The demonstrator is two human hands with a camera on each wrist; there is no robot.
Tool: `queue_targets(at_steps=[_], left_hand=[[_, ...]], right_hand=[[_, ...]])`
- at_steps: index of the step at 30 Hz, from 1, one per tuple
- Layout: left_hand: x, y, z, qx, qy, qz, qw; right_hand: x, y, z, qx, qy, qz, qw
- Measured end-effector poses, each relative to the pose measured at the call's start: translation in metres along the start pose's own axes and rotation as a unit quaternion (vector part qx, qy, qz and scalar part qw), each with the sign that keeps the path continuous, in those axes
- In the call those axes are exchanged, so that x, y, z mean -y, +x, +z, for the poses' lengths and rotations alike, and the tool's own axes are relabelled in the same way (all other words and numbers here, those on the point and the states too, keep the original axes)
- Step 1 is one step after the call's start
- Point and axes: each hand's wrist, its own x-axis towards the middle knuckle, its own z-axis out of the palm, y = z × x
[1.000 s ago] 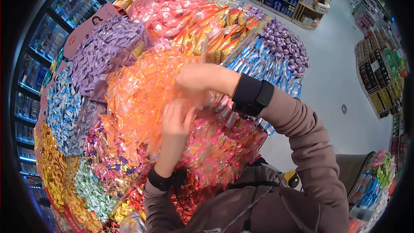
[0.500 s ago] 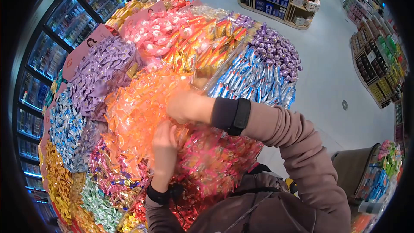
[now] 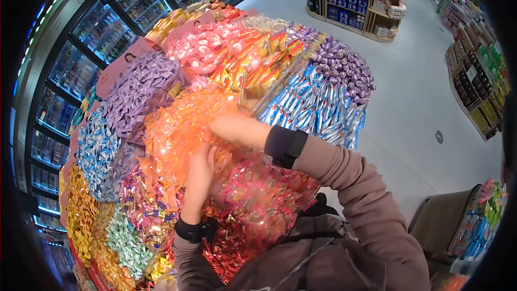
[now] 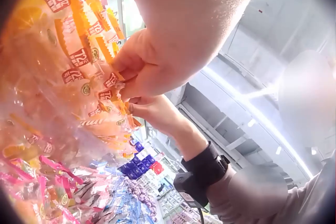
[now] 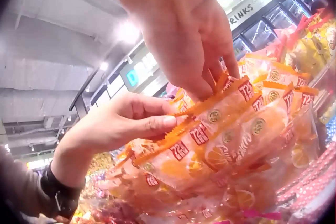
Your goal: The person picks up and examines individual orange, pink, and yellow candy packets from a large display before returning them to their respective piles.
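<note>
A heap of orange-wrapped candies [image 3: 175, 129] with clear windows and orange slices printed on the packets lies under both hands. In the right wrist view, my left hand [image 5: 113, 124] pinches the crimped edge of a candy packet [image 5: 210, 132] between thumb and fingers. My right hand [image 5: 181, 40] reaches down from above beside it, fingers curled onto the wrappers' upper edges. The left wrist view has my left hand [image 4: 173, 35] close above my right hand [image 4: 160, 116], both at the packet edges. Fingertips are partly hidden among the wrappers.
Pink-wrapped candies [image 3: 258, 194] lie nearest the body, purple packets [image 3: 142, 83] at left, blue-and-white sticks [image 3: 307, 102] and purple balls [image 3: 344, 70] at right. Drink fridges [image 3: 102, 27] line the left. A drinks shelf [image 3: 350, 5] stands beyond the floor [image 3: 404, 97].
The head view has tilted, bringing a price screen into the top left. Both hands stay at the orange candies and have shifted slightly, the right one lower in the view.
</note>
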Motion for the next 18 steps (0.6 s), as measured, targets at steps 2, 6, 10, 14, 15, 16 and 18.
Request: queue_targets(at_steps=[2, 6, 10, 14, 15, 16, 18], left_hand=[[-0.006, -0.001, -0.008, 0.042, -0.012, -0.025, 0.999], [-0.023, -0.003, -0.029, -0.024, 0.090, 0.078, 0.993], [-0.075, 0.030, -0.072, -0.056, 0.157, 0.192, 0.967], [-0.105, 0.098, -0.086, -0.052, 0.200, 0.282, 0.937], [-0.109, 0.118, -0.085, -0.038, 0.213, 0.285, 0.934], [-0.113, 0.139, -0.082, -0.021, 0.225, 0.272, 0.935], [-0.117, 0.180, -0.068, -0.006, 0.249, 0.263, 0.932]], right_hand=[[0.002, -0.004, -0.003, -0.061, 0.044, -0.013, 0.997], [-0.008, -0.052, -0.010, -0.289, 0.258, -0.045, 0.921], [-0.020, -0.121, 0.001, -0.320, 0.468, 0.052, 0.822], [-0.040, -0.156, 0.052, -0.298, 0.611, 0.130, 0.722], [-0.040, -0.161, 0.055, -0.297, 0.620, 0.139, 0.713], [-0.040, -0.164, 0.058, -0.296, 0.628, 0.148, 0.705], [-0.042, -0.170, 0.063, -0.294, 0.641, 0.157, 0.692]])
